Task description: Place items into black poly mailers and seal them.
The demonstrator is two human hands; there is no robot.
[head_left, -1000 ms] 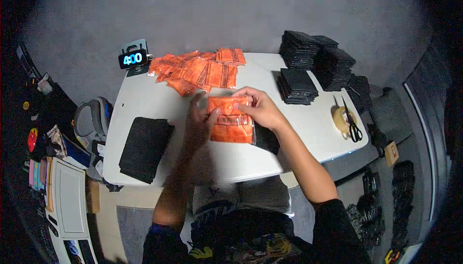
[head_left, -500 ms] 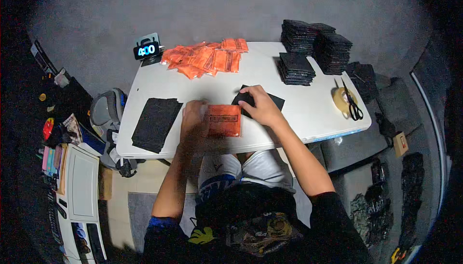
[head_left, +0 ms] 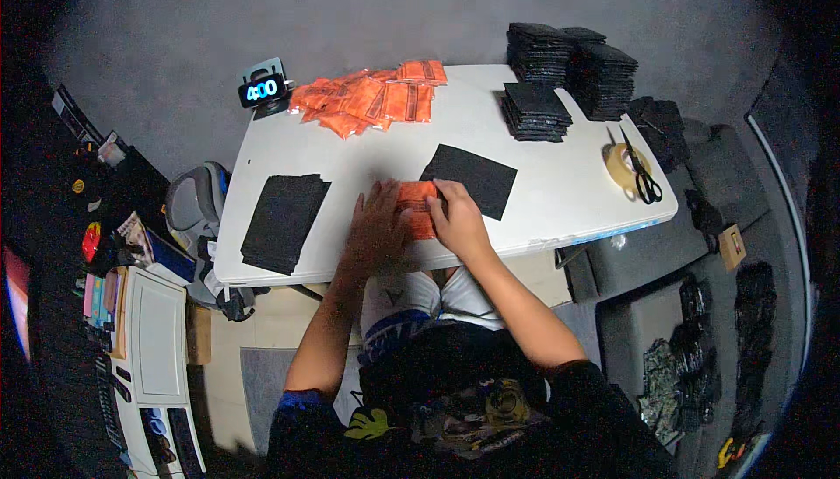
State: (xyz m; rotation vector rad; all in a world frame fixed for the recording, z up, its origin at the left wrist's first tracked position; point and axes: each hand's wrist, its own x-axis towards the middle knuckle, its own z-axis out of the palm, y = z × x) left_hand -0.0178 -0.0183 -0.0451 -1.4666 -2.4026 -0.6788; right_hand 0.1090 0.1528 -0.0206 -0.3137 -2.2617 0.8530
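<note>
A flat orange packet (head_left: 417, 209) lies near the front edge of the white table, between my two hands. Across its left side rests my left hand (head_left: 379, 223), fingers stretched out and a little blurred, covering part of it. My right hand (head_left: 461, 221) grips the packet's right edge, thumb and fingers bent around it. Just beyond the right hand, a black sheet-like bag (head_left: 472, 180) lies flat and tilted on the table. To the left of my left hand is a fanned stack of flat black bags (head_left: 284, 223).
Orange packets (head_left: 354, 98) are heaped at the far left beside a lit clock display (head_left: 262, 90). Black stacks (head_left: 535, 113) stand at the far right of the white table (head_left: 350, 155). A tape roll (head_left: 623, 173) and black scissors (head_left: 646, 183) lie near the right edge. A grey sofa (head_left: 726, 181) stands beyond.
My right hand has let go of the black bag, which now lies flat, and moved onto the orange packet's right edge. My left hand has shifted right, over the packet.
</note>
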